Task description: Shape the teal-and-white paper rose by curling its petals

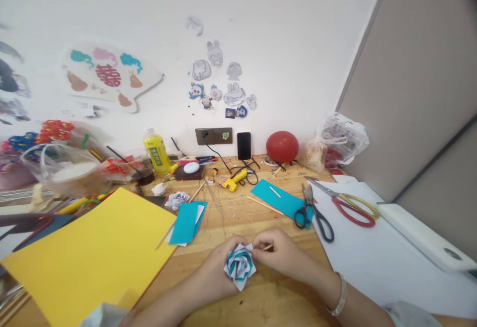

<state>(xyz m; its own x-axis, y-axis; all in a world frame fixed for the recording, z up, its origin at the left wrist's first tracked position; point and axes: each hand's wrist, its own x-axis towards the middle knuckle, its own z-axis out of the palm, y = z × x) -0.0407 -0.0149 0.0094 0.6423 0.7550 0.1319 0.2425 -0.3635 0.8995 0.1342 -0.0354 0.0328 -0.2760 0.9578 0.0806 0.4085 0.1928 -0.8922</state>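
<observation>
A blue and white folded paper flower (pixel 240 266) faces upward near the table's front middle. My left hand (pixel 216 272) is wrapped round it from the left, and the fingers behind it are partly hidden. At the flower's upper right edge, my right hand (pixel 278 252) is closed in a pinch on a thin wooden stick (pixel 268 247), its fingertips touching the petals. Beyond my hands lie folded blue paper (pixel 188 222) on the left and a blue sheet (pixel 279 198) on the right.
Yellow paper (pixel 93 252) spreads on the left. Black scissors (pixel 314 212) and red-and-yellow scissors (pixel 354 206) lie on the right beside white paper (pixel 357 247). Behind are a yellow glue gun (pixel 234 181), a yellow bottle (pixel 156 152), a phone (pixel 244 146) and a red balloon (pixel 282 146).
</observation>
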